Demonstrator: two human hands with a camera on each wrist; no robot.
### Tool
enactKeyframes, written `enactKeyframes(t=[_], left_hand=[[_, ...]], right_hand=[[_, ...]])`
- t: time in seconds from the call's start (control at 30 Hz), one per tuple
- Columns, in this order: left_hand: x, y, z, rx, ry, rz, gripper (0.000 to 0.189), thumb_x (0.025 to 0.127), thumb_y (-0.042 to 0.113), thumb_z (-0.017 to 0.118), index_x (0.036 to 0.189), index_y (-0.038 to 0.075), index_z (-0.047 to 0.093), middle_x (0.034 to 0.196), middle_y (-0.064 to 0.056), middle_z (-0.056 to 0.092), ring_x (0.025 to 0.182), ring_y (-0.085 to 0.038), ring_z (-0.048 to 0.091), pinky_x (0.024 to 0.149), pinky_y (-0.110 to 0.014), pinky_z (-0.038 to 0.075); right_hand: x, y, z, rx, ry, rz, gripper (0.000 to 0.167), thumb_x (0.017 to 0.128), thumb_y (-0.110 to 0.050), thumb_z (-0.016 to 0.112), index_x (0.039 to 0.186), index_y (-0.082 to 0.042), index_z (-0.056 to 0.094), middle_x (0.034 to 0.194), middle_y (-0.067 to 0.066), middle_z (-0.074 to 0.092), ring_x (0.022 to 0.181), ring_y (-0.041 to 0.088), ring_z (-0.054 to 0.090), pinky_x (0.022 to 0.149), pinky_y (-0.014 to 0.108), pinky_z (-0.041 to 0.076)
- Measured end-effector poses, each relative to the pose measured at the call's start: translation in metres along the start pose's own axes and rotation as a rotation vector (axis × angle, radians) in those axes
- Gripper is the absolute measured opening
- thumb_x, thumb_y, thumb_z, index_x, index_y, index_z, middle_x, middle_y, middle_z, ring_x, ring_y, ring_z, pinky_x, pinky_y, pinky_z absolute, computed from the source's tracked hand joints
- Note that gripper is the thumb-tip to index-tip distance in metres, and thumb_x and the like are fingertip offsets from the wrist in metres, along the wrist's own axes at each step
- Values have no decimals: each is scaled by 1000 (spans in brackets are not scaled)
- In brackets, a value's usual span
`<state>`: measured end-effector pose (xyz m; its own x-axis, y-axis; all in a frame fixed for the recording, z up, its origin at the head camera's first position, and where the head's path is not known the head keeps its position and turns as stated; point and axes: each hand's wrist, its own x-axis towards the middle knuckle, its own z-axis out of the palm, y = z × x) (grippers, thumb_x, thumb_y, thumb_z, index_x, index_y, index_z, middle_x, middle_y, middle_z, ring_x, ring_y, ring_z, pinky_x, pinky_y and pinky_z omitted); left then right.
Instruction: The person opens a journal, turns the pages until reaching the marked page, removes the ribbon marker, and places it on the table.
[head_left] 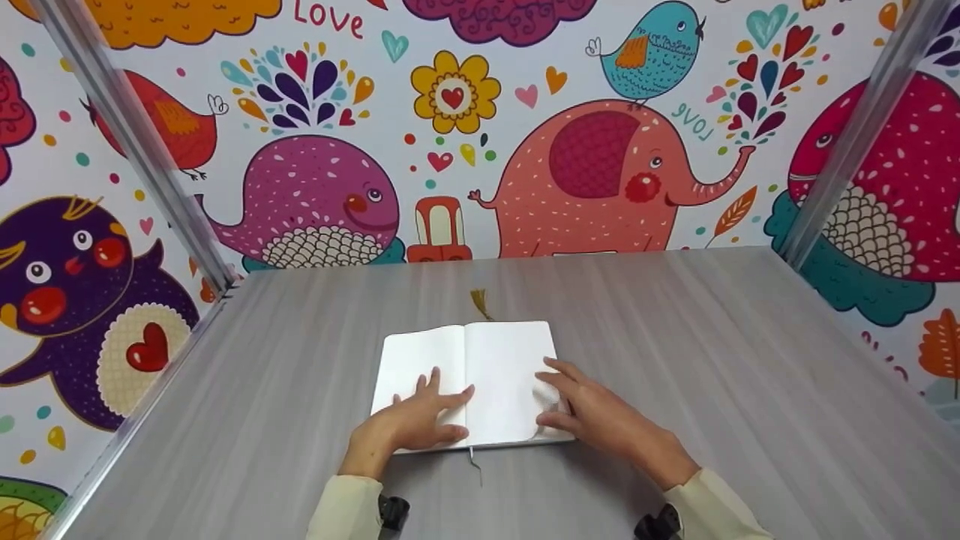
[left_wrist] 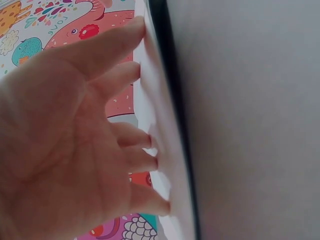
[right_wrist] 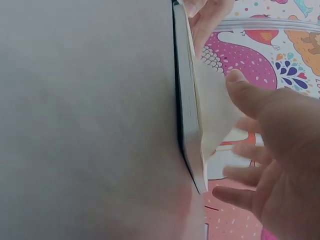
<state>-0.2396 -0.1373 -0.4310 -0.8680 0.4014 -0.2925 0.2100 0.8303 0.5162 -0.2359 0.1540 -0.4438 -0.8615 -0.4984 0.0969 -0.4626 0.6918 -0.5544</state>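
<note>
At eight o'clock on the open notebook (head_left: 499, 375), mid-table (head_left: 225, 450), the left hand (head_left: 416, 418) rests spread fingertips, gripping nothing. At four o'clock a page (right_wrist: 215, 107) stands raised beside the right hand (head_left: 604, 420), fingers parted, no pinch visible. Apparently page-turning; next calls for sweeping it toward nine.

Left hand (head_left: 416, 420), one: palm down, thumb and fingers spread wide, fingertips planted, palm arched up off them; wrist exposed ahead of the cuff; forearm slanting in from the lower edge, in a pale cream left sleeve (head_left: 345, 506). Right hand (head_left: 600, 412), one: palm turned inward and down, fingers parted and loosely extended, partly blurred in the right wrist view, thumb held well apart; wrist exposed; forearm angled leftward, in a matching right sleeve (head_left: 716, 506)
</note>
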Motion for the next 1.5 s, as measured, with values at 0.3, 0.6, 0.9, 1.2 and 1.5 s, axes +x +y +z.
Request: enactKeyframes(t=[0.3, 0.6, 0.9, 1.2, 1.5], left_hand=[[-1, 1, 0, 3, -2, -8, 65, 94, 37, 68, 153, 27, 43, 165, -30, 6, 154, -49, 6, 115, -76, 9], [0, 1, -1, -2, -15, -17, 63, 96, 37, 67, 153, 28, 42, 166, -29, 5, 155, -48, 5, 116, -75, 9], [1, 1, 0, 5, -14, -22, 63, 95, 38, 66, 153, 29, 43, 166, -29, 5, 155, -48, 5, 117, -74, 9], [-1, 2, 0, -3, -10, -17, 64, 95, 38, 67, 153, 29, 43, 166, -29, 5, 154, -48, 5, 117, -74, 9], [-1, 2, 0, -17, -1, -8, 64, 95, 35, 67, 153, 26, 43, 166, -28, 7, 155, -48, 4, 116, -76, 7]], right_hand=[[0, 4, 4, 122, 18, 131, 87, 88, -39, 75, 155, -3, 32, 161, 17, 33, 148, 34, 37, 117, 55, 33], [2, -1, 9, -1, 216, 190, 72, 83, -42, 78, 139, -6, 54, 108, 5, 60, 102, 20, 57, 95, 47, 45], [3, -11, 10, 26, 226, 266, 50, 88, -41, 74, 123, -7, 66, 82, -3, 68, 90, 18, 61, 95, 47, 38], [6, -9, 4, 259, 223, 344, 64, 93, -41, 70, 143, -4, 52, 95, 3, 71, 85, 12, 63, 78, 34, 52], [7, -11, 3, 394, 246, 406, 59, 97, -38, 64, 144, -5, 51, 100, 6, 72, 86, 14, 64, 77, 31, 50]])
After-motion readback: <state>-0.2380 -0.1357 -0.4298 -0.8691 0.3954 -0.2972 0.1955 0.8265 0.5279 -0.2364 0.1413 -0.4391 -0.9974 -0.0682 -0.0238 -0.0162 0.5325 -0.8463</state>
